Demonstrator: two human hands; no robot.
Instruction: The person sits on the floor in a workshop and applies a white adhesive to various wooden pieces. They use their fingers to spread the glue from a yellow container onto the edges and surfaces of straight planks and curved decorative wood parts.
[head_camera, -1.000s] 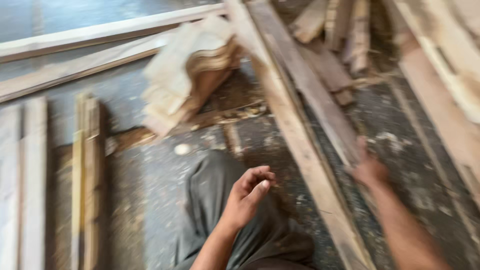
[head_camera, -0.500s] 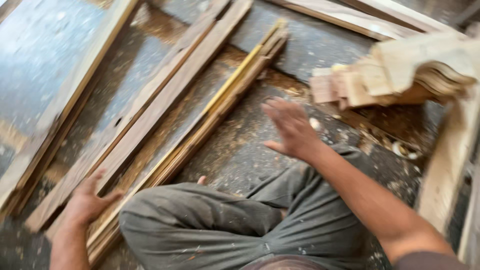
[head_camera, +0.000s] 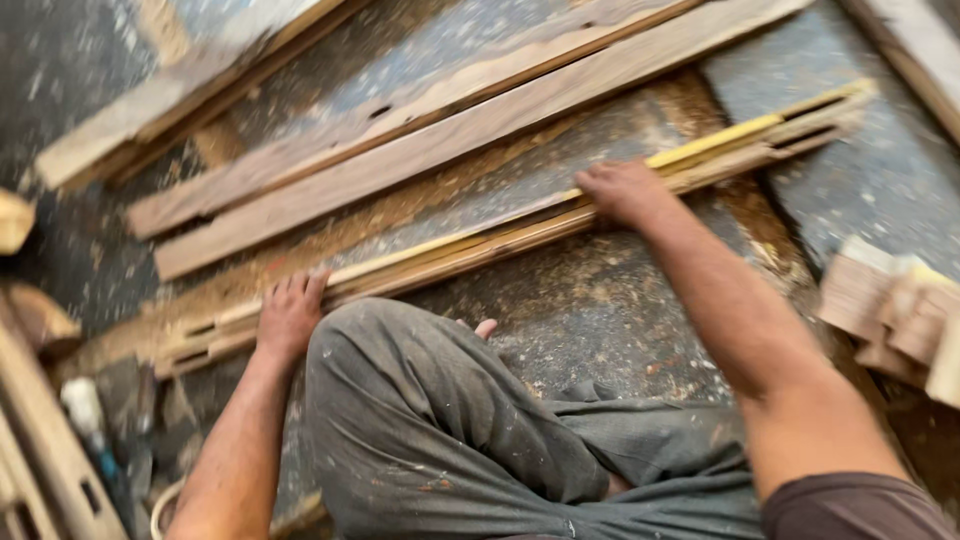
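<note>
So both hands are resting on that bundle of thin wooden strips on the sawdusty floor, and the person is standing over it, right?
Not quite. In the head view the person is sitting on the floor with a bent knee raised, not standing. The rest holds: the left hand and right hand both rest on the bundle of thin wooden strips.

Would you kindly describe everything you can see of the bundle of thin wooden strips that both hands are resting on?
The bundle of thin wooden strips is a stack of long, narrow slats, pale brown with one yellowish strip on top. It lies flat on the sawdust-covered floor, running diagonally from lower left to upper right, just below two wider planks. Small gaps show between the strips near both ends. The left hand presses on its lower end and the right hand lies over it further up.
</note>
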